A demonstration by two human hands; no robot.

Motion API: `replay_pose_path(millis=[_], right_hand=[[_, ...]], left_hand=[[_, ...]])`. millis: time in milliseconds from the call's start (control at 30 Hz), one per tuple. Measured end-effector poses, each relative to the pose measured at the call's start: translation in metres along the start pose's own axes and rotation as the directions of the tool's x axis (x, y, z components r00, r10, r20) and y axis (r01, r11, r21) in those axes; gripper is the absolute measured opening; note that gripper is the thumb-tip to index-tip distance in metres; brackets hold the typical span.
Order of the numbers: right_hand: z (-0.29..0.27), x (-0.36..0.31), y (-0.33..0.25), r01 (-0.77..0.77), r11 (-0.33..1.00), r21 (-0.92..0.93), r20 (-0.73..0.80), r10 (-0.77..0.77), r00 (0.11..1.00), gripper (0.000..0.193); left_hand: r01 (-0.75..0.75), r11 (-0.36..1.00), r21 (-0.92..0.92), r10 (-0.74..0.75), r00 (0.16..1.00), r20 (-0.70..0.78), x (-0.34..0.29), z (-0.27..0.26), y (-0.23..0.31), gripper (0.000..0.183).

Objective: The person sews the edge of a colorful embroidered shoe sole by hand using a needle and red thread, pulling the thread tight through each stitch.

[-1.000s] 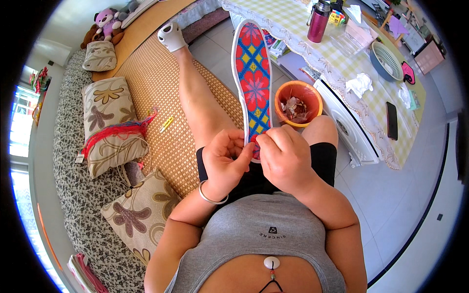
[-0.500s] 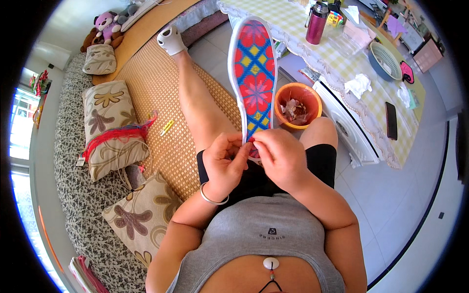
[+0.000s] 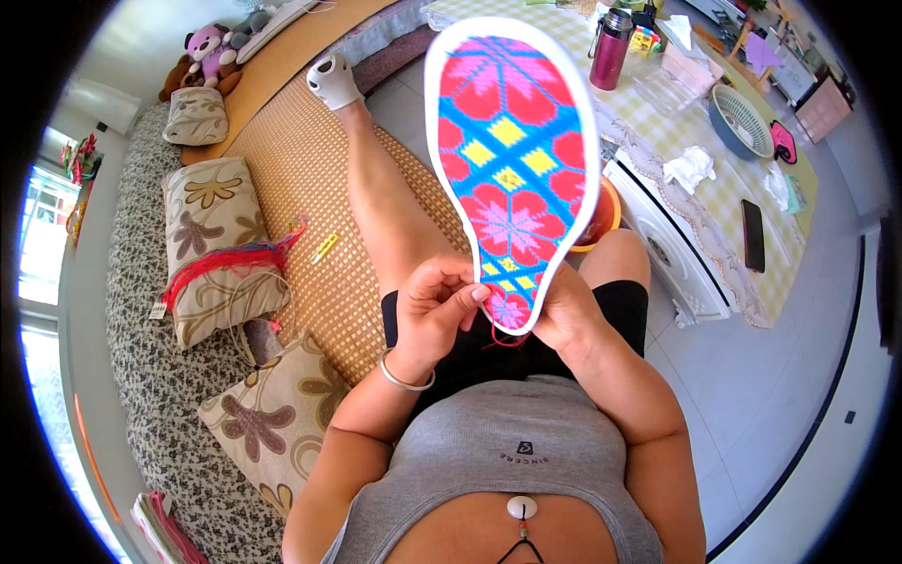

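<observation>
A white-edged insole (image 3: 512,160) embroidered with pink flowers, blue bands and yellow squares stands upright in front of me. My right hand (image 3: 568,315) grips its lower end from behind, mostly hidden by it. My left hand (image 3: 442,305) pinches at the lower edge, fingertips on the stitching, where red thread (image 3: 503,334) hangs down. Any needle is too small to see.
I sit on a woven mat (image 3: 310,197) with my left leg stretched out. Patterned cushions (image 3: 221,244) carrying red thread skeins lie at my left. An orange bowl (image 3: 601,221) sits behind the insole. A table (image 3: 714,179) with a flask, basket and phone stands at right.
The insole has been lifted and tipped up toward the camera, now covering most of the orange bowl. Both hands stayed at its lower end.
</observation>
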State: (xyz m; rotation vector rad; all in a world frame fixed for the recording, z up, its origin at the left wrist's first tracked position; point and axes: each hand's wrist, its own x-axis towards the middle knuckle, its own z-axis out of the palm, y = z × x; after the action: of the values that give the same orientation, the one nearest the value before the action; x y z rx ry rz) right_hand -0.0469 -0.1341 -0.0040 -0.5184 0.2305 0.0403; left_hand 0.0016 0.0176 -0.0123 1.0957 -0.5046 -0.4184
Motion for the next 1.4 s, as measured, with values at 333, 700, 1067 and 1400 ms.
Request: replay_pose_path(millis=[333,700,1067,1400], right_hand=[[-0.033,-0.003,-0.053,0.132,0.921,0.366,0.138,-0.194,0.971,0.016],[-0.009,-0.023,-0.058,0.566,0.465,-0.681,-0.007,-0.777,0.63,0.01],[0.04,-0.011,-0.003,0.668,-0.283,-0.688,0.7,-0.5,0.51,0.013],[0.041,-0.014,-0.003,0.664,-0.302,-0.684,0.709,-0.486,0.51,0.014]], left_hand=[[0.06,0.96,-0.274,-0.086,0.993,-0.086,0.01,-0.023,0.01,0.023],[0.385,0.479,-0.789,-0.147,0.921,0.36,0.014,-0.042,-0.001,0.023],[0.419,0.449,-0.789,-0.231,0.908,0.35,0.006,-0.027,-0.01,0.035],[0.343,0.637,-0.69,-0.081,0.92,0.383,0.002,-0.038,-0.022,0.04]])
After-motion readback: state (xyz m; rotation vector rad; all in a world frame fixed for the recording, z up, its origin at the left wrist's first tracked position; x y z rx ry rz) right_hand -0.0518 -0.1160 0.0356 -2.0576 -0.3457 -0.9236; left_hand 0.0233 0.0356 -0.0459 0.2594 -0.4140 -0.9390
